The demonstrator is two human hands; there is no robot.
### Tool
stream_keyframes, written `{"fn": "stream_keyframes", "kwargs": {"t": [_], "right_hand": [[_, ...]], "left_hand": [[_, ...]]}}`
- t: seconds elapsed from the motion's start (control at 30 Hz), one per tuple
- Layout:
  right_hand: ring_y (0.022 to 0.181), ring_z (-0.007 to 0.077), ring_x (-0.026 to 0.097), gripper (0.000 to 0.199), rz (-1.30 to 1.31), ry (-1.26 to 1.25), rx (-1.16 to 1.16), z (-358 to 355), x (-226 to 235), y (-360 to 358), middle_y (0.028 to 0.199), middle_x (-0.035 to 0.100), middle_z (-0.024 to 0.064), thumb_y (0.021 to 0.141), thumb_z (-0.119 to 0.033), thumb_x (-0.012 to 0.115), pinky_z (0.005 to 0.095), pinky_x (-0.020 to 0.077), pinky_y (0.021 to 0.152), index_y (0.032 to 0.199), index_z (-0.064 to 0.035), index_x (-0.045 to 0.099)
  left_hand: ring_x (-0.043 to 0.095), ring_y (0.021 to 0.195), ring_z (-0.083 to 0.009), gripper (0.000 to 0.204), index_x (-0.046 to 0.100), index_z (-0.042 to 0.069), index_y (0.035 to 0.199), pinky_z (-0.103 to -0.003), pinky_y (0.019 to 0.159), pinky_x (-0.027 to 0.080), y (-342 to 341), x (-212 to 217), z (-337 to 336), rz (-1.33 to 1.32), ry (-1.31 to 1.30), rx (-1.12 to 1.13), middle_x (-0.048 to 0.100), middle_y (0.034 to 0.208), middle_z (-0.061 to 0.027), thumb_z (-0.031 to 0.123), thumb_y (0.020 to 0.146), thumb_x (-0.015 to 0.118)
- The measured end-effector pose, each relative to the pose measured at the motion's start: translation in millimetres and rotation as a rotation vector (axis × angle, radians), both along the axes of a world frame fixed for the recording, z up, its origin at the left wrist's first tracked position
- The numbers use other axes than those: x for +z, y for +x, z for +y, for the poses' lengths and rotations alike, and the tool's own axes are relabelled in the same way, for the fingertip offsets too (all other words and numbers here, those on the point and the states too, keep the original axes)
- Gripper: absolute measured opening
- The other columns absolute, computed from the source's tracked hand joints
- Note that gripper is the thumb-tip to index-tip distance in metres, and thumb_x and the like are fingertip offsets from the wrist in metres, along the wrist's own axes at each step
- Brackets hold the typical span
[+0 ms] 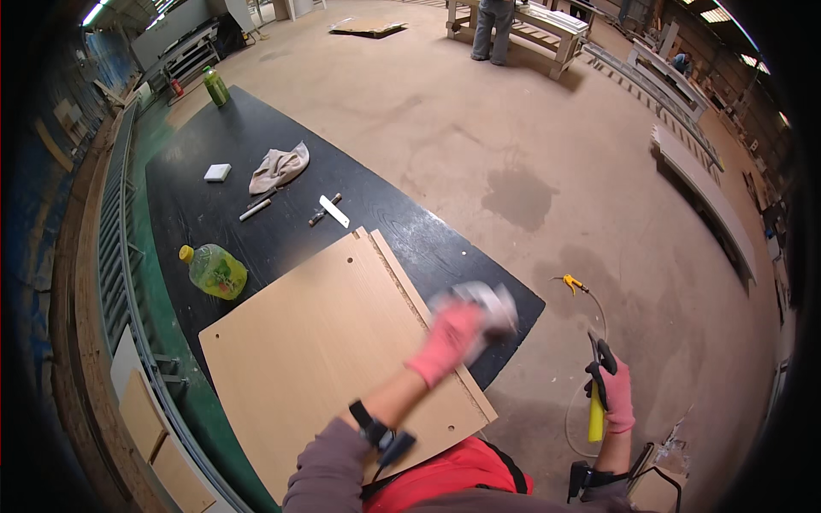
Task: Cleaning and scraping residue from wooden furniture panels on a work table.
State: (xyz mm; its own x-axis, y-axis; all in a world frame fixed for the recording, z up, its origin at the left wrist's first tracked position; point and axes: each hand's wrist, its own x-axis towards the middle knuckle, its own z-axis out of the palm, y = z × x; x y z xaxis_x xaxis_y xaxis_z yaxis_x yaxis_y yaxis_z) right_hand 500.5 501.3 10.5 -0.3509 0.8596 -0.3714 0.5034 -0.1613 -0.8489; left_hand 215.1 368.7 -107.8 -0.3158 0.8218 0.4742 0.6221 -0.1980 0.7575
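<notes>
Left hand [449,340] in pink glove, grip closed on blurred grey cloth [492,306] at wooden panel [325,359] edge, right hand [616,395] gripping yellow-handled tool [596,402] off table [214,214] at 4 o'clock, yellow-green liquid in capped bottle [215,270] at 10 o'clock from panel.

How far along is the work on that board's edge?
Done: the wooden board lies flat on the black table. In hand: the left hand presses a blurred pale cloth on its right edge; the right hand holds a yellow-handled tool. How much edge remains is unclear.
</notes>
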Motion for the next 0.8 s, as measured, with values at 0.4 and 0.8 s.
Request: {"fn": "stream_keyframes", "kwargs": {"t": [0.4,0.8], "right_hand": [[0.052,0.0078,0.05,0.043,0.046,-0.04,0.087,-8.7,-6.7,-33.7,0.069,0.051,-0.0002,0.079,-0.013,0.057,0.0235,0.0418,0.048,0.12,-0.0059,0.051],[0.058,0.0085,0.052,0.047,0.163,-0.059,0.223,-62.6,-7.5,-48.2,0.079,0.057,0.0012,0.079,-0.017,0.056,0.0228,0.0439,0.051,0.124,-0.0068,0.048]], "left_hand": [[0.052,0.107,-0.0262,0.045,0.042,0.01,0.127,-0.034,0.095,0.036,79.9,121.6,-142.5,-0.491,-1.161,-0.287,0.053,0.117,-0.0152,0.022,0.085,0.051],[0.045,0.111,-0.0283,0.026,0.054,0.005,0.099,-0.042,0.102,0.028,136.0,38.6,-161.0,0.452,-0.377,-0.515,0.053,0.111,-0.0129,0.01,0.075,0.05]]}}
